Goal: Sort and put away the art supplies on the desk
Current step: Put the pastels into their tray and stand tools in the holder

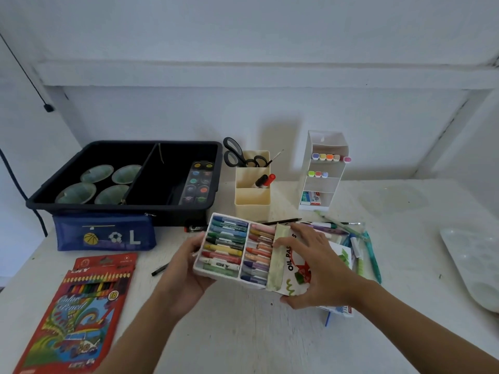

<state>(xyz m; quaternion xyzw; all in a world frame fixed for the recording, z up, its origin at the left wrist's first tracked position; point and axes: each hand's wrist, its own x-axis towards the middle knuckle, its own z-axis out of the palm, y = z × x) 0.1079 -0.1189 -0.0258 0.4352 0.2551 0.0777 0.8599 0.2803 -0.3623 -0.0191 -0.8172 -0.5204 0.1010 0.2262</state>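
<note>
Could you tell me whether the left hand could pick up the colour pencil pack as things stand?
Probably not yet: the left hand grips the oil pastel tray. Otherwise only desk lies between it and the colour pencil pack.

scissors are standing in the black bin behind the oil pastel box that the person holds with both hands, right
Not quite. The head view shows the scissors standing in the cream pen holder, beside the black bin rather than in it. The rest holds: the left hand and the right hand both hold the oil pastel box in front of it.
</note>
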